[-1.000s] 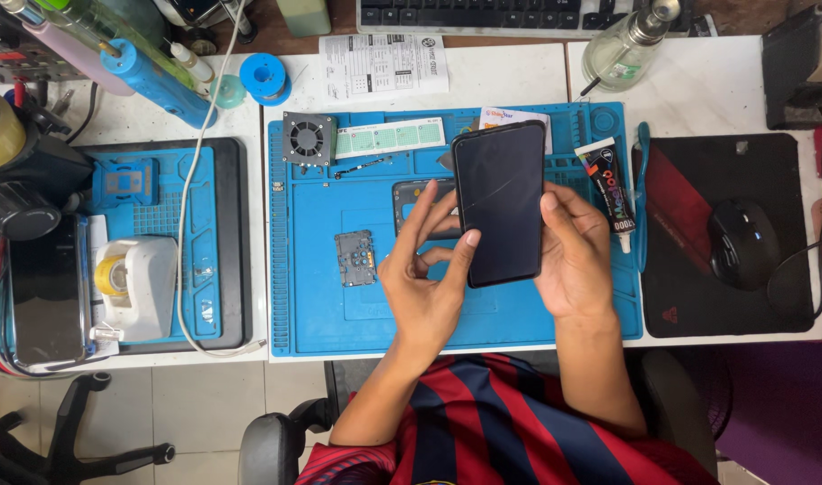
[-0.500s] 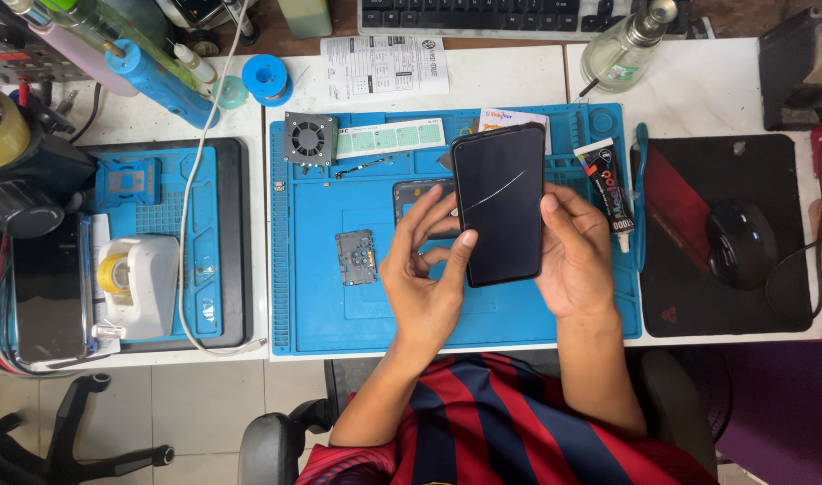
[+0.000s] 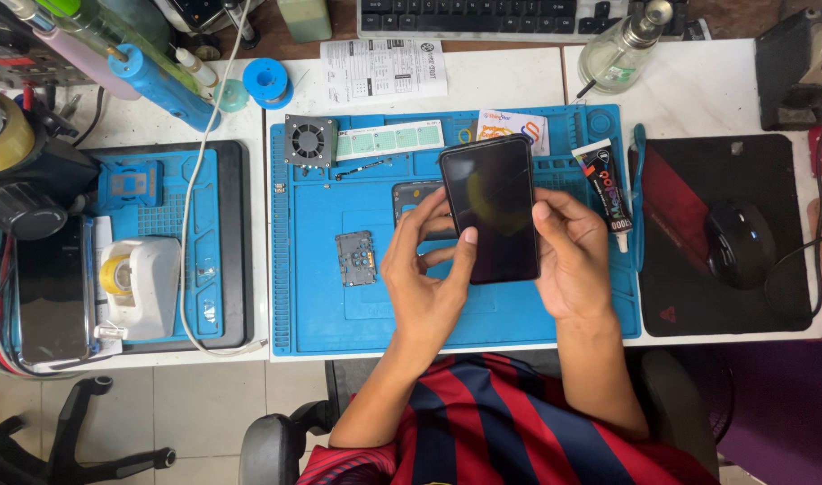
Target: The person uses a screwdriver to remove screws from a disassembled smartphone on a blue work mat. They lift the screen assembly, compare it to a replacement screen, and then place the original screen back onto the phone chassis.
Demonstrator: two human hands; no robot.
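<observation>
In the head view, a black smartphone [image 3: 490, 208] is held upright over the middle of the blue repair mat [image 3: 321, 305], its dark glass face unlit, glossy, with a faint yellowish reflection and rounded corners. The left hand [image 3: 429, 278] is closed on the phone's left edge, thumb lying on the lower glass and fingers curled behind. The right hand [image 3: 568, 260] is closed on the right edge, thumb tip pressed at the side of the screen. Partly hidden behind the phone, on the mat, lies another phone body [image 3: 415, 199]. Left of the hands on the mat sits a small circuit board [image 3: 355, 258], and at the mat's upper left corner a small square fan [image 3: 309, 141]. A black glue tube [image 3: 606, 190] lies on the mat just right of the phone. Beyond the mat's right edge, a black mouse [image 3: 739, 242] rests on a dark mousepad [image 3: 689, 305].
</observation>
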